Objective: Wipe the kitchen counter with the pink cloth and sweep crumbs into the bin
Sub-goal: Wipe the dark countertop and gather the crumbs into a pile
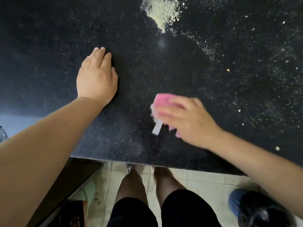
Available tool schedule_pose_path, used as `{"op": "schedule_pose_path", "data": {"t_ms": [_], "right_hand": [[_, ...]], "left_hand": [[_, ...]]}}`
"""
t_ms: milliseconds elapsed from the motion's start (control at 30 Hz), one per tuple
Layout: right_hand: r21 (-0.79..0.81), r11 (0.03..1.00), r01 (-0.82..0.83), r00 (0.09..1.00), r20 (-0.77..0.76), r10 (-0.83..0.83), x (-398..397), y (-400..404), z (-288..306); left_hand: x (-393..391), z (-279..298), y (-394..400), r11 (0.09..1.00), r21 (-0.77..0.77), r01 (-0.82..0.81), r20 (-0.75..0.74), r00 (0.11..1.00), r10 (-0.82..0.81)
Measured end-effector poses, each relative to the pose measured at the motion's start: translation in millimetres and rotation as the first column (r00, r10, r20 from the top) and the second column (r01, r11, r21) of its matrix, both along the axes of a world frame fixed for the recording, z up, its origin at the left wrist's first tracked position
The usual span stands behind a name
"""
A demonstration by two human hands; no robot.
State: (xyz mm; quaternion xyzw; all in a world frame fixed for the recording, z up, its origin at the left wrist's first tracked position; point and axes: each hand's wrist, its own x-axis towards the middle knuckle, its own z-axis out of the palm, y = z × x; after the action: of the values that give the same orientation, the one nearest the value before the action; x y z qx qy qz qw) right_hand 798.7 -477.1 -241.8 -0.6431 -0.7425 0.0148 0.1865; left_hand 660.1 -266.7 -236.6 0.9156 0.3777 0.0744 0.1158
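Pink cloth [161, 102] is gripped by the right hand [186, 119] on the black table [49, 46]; the left hand [96, 77] is laid flat, fingers straight.

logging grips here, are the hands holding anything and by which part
The right hand grips the pink cloth from above; the left hand lies flat on the counter, holding nothing.

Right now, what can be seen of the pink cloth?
The pink cloth is bunched into a soft wad under the right hand, whose fingers curl over it against the black speckled counter near its front edge. A white tag hangs from its near side. Motion blur hides its weave and edges.
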Motion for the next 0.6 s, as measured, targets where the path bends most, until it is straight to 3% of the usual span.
{"op": "schedule_pose_path", "data": {"t_ms": [133, 233, 300, 400, 533, 600], "right_hand": [[-0.026, 0.953, 0.300, 0.953, -0.042, -0.301, 71, 33, 14], [0.056, 0.930, 0.364, 0.926, -0.129, -0.355, 67, 26, 33], [0.082, 0.969, 0.233, 0.962, -0.161, -0.218, 36, 6, 41], [-0.011, 0.999, -0.045, 0.987, -0.158, 0.043, -19, -36, 33], [-0.072, 0.970, -0.232, 0.968, -0.113, 0.224, -35, -53, 12], [-0.046, 0.967, -0.250, 0.965, -0.093, 0.245, -14, -36, 7]], "left_hand": [[-5, -1, -24, 0.996, 0.015, 0.093, 0.032, 0.995, -0.094], [-10, 4, -41, 0.987, 0.015, 0.160, 0.084, 0.983, -0.161], [-10, 6, -50, 0.979, 0.029, 0.203, 0.149, 0.967, -0.205], [-7, 4, -57, 0.973, 0.048, 0.226, 0.184, 0.955, -0.231], [3, -2, -57, 0.980, 0.010, 0.197, 0.090, 0.976, -0.197], [9, -4, -58, 0.980, 0.000, 0.197, 0.037, 0.980, -0.197]]}}
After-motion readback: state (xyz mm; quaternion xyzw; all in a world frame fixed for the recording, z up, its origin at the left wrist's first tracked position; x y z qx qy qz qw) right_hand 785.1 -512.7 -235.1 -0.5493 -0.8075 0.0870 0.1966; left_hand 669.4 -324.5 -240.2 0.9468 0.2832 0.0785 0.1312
